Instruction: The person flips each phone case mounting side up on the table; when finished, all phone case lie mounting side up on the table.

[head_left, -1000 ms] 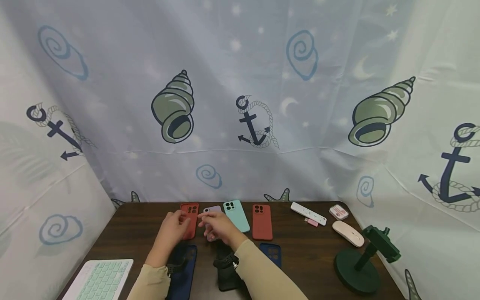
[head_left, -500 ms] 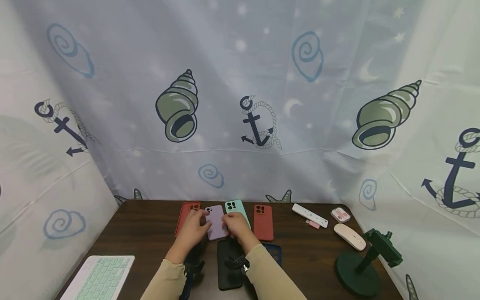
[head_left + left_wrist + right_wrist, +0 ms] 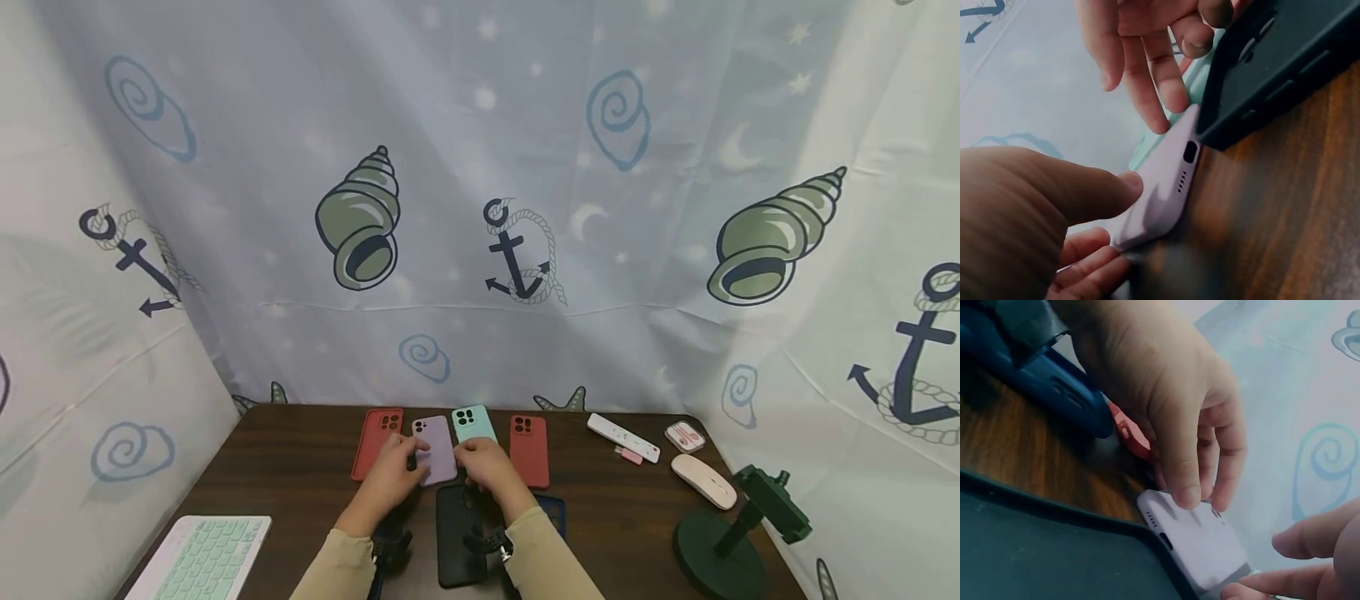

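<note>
Head view, near to far: black case (image 3: 453,533) lies just short of both hands' fingers. Lilac case (image 3: 435,446) lies between them, long axis pointing away; left hand (image 3: 388,477) appears nearer, thumb and fingers apart over its left edge. Right hand (image 3: 491,468) sits beside its right edge, thumb and fingers apart; contact unclear. Dark wood table (image 3: 300,454) beneath; teal case (image 3: 474,423) just beyond right fingers; patterned curtain (image 3: 442,100) farthest beyond.
</note>
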`<state>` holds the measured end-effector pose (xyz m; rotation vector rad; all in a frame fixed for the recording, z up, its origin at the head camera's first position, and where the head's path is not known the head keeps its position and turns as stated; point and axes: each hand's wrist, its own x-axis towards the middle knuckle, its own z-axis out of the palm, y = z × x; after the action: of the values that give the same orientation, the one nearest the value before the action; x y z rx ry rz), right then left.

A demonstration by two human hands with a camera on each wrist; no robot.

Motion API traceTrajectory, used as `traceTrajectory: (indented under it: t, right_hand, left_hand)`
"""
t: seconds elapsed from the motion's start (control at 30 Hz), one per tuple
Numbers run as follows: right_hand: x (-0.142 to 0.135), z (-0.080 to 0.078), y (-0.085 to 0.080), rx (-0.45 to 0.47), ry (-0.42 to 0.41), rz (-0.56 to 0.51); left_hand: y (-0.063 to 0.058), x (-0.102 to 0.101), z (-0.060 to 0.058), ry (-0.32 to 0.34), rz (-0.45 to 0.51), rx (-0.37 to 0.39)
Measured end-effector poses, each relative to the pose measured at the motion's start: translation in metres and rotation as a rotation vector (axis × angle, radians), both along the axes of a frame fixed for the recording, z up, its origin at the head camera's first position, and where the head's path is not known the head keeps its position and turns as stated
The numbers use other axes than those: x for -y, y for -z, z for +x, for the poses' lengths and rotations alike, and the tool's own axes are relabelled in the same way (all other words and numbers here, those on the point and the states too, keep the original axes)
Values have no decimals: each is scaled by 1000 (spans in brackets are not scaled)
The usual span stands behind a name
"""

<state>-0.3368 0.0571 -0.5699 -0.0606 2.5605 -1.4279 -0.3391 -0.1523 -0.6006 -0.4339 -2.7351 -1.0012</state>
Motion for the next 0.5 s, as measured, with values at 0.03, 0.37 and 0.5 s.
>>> traceTrajectory:
  t: [0.03, 0.37, 0.5]
  right_hand:
    - [1, 0, 1, -25, -16, 27]
    - [0, 1, 20, -192, -66, 79]
    - [-4, 2, 28, -243, -77, 64]
  left_hand:
    - [1, 1, 0, 0, -5, 5]
    - [1, 0, 3, -14, 5, 50]
    - [1, 1, 3, -6, 11, 50]
